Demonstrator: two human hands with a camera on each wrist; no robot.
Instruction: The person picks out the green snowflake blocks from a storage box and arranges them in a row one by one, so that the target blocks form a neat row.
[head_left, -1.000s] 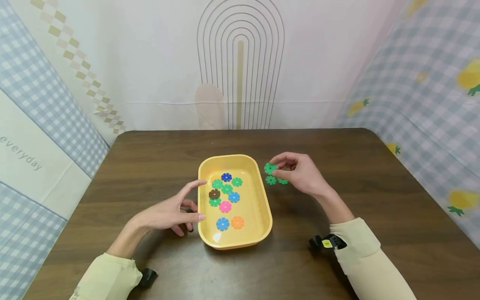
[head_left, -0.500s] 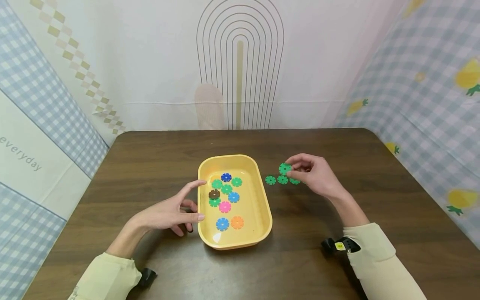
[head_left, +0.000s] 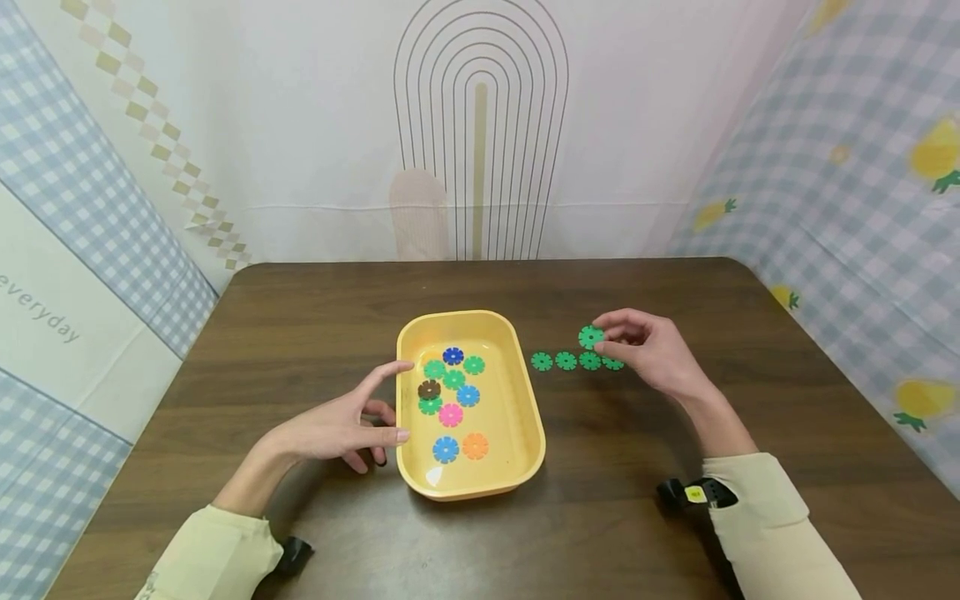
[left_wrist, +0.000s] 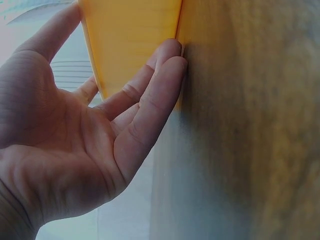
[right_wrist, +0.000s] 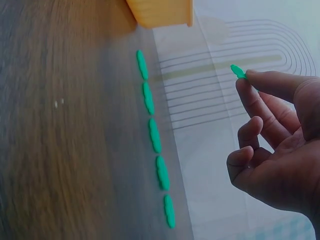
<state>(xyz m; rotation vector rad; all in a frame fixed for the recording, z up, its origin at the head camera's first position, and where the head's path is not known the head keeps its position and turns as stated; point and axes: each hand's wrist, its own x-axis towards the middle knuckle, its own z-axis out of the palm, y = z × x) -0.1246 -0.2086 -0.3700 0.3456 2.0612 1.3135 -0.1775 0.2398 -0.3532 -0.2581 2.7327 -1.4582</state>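
Observation:
My right hand (head_left: pixel 651 354) pinches a green snowflake disc (head_left: pixel 590 337) between thumb and fingertips. It is held above the table, over the right part of a row of green snowflake discs (head_left: pixel 566 361). In the right wrist view the held disc appears edge-on, apart from the spaced row discs (right_wrist: pixel 154 135) on the table. My left hand (head_left: pixel 333 423) touches the left side of a yellow tray (head_left: pixel 531 454), with thumb and index fingertips at its rim. In the left wrist view other fingers (left_wrist: pixel 160 95) rest by the tray's outer wall (left_wrist: pixel 127 40).
Inside the tray lie several loose snowflake discs, among them a pink disc (head_left: pixel 451 415), an orange disc (head_left: pixel 475 447) and a brown disc (head_left: pixel 429 389) overlapping a green one. The brown wooden table (head_left: pixel 322 308) ends at a patterned cloth backdrop (head_left: pixel 322 125).
My right hand has moved rightward along the row with the green snowflake disc in its fingertips, uncovering more row discs. The left hand and tray have stayed in place.

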